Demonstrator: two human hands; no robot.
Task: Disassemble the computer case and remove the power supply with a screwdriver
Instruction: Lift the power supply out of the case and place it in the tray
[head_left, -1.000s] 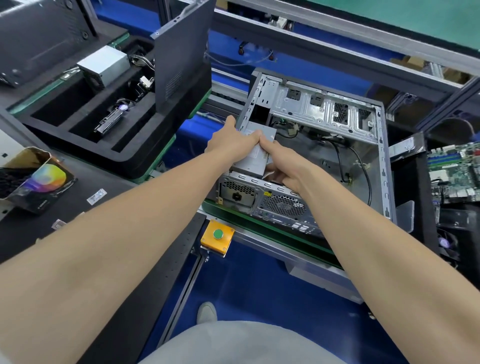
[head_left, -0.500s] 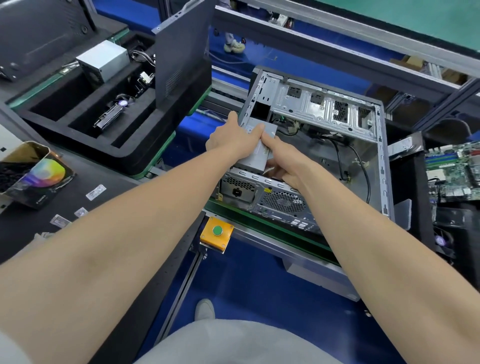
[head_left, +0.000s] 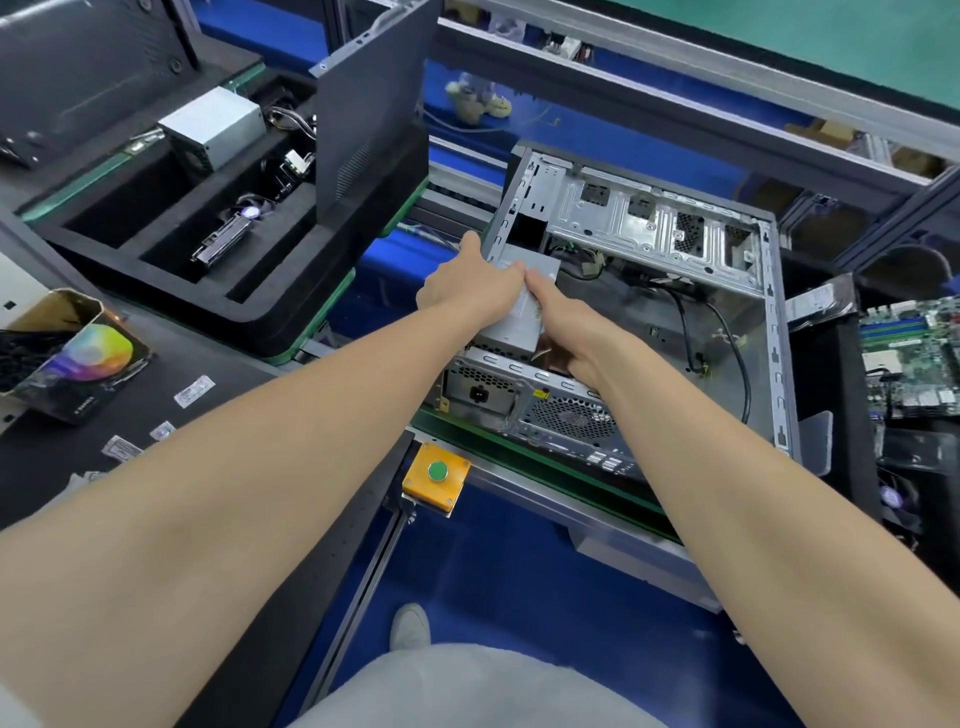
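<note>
Cables (head_left: 582, 266) worry me — my left grip (head_left: 467, 290) and right grip (head_left: 569, 332) both clasp the power supply (head_left: 511, 332), and lifting could snag them inside the computer case (head_left: 776, 364).

bare metal case (head_left: 660, 228), matt foam tray (head_left: 171, 291)

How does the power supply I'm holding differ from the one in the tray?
The held power supply sits in the computer case, gripped by left hand and right hand; the tray power supply lies untouched in the foam tray. Hands partly hide the first; the second is uncovered. Both are grey boxes.
</note>
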